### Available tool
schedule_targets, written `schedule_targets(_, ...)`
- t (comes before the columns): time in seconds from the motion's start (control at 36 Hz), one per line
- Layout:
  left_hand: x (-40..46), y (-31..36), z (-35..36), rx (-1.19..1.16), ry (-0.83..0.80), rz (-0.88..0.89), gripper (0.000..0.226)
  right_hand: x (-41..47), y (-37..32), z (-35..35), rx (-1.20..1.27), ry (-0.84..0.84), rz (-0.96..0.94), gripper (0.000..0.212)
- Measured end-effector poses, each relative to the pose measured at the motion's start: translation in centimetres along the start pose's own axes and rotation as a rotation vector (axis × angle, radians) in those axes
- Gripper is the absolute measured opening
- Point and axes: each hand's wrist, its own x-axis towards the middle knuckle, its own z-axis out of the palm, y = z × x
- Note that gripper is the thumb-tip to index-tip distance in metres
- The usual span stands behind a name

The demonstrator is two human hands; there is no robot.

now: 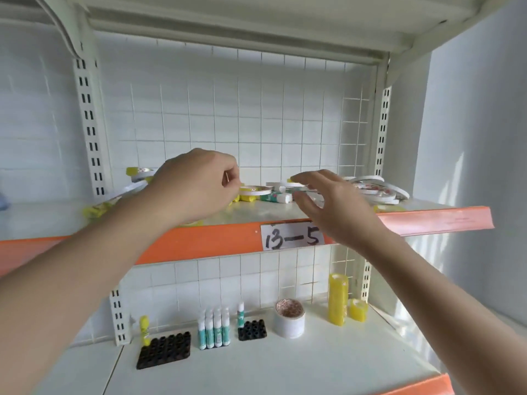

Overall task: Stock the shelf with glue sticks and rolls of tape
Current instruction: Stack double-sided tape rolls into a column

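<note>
both forearms reach up from the bottom corners toward the upper shelf [285, 213], the one with the orange front strip and a paper label [292, 236] reading 13-5. left hand [196, 186] is over the shelf at about 10 o'clock from the label, fingers curled into a loose fist, thumb and forefinger close together at the tip; whether they pinch anything i cannot tell, nothing plainly shows in the grip. just beside those fingertips, at 3 o'clock, lies a flat tape ring [254, 190] with yellow glue sticks [246, 198] under it, near but apart from the hand. right hand [333, 203] hovers at 1 o'clock from the label, fingers spread and relaxed, grasping nothing. a green-patterned glue stick [275, 197] lies on its side at 9 o'clock from the right fingertips, close, contact unclear. a heap of thin white tape rings [376, 189] sits at 3 o'clock behind the right hand. more tape and a yellow piece [138, 173] lie at 9 o'clock of the left hand, partly hidden by it.

lower shelf [285, 363]: large black holder tray [164, 349] at 7 o'clock with one yellow stick [144, 329] at its back corner, a block of teal-and-white glue sticks [214, 329] standing upright beside it, small black holder [252, 329] with one stick upright, wide white tape roll [289, 317], tall yellow tape stack [338, 299] and short yellow roll [358, 309] at 3 o'clock.
</note>
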Motion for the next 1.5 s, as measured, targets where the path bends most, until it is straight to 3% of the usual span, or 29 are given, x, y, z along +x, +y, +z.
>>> schedule_targets(0.19, 1.2, -6.2, 0.4, 0.189, -0.078, -0.086, 0.009, 5.1, -2.5, 3.6, -0.024, -0.191, -0.084, 0.034)
schedule_targets(0.31, 1.4, -9.3, -0.1, 0.255, -0.051, -0.145, 0.021, 7.7, -4.6, 5.4, -0.055, -0.296, -0.132, 0.035)
schedule_targets(0.44, 1.2, -13.1, -0.2, 0.279, -0.096, -0.258, 0.031, 10.0, -7.4, 7.7, -0.053, -0.438, -0.214, 0.038)
schedule_targets(0.56, 1.2, -14.6, 0.2, 0.239, -0.133, -0.306, 0.024, 11.3, -9.2, 9.7, -0.063, -0.495, -0.278, 0.042)
schedule_targets(0.69, 1.4, -15.1, 0.1, 0.18, -0.141, -0.292, 0.017, 12.6, -10.5, 11.7, -0.049, -0.522, -0.291, 0.042)
schedule_targets(0.86, 1.9, -16.6, -0.4, -0.074, -0.15, -0.291, 0.019, 13.7, -11.0, 12.3, 0.009, -0.512, -0.27, 0.045)
schedule_targets(1.11, 2.5, -18.0, 0.0, -0.196, 0.014, -0.318, 0.017, 13.6, -10.7, 13.0, -0.022, -0.46, -0.336, 0.014)
schedule_targets(1.25, 2.9, -18.3, 0.2, -0.187, -0.144, -0.315, 0.035, 13.1, -10.3, 12.4, -0.034, -0.479, -0.339, 0.01)
schedule_targets(1.39, 3.0, -18.1, 0.4, -0.222, -0.131, -0.265, 0.028, 12.8, -9.9, 11.7, -0.028, -0.418, -0.394, 0.009)
schedule_targets(1.5, 2.7, -17.9, 0.4, -0.267, -0.154, -0.179, 0.036, 12.5, -9.6, 11.4, -0.018, -0.395, -0.431, 0.012)
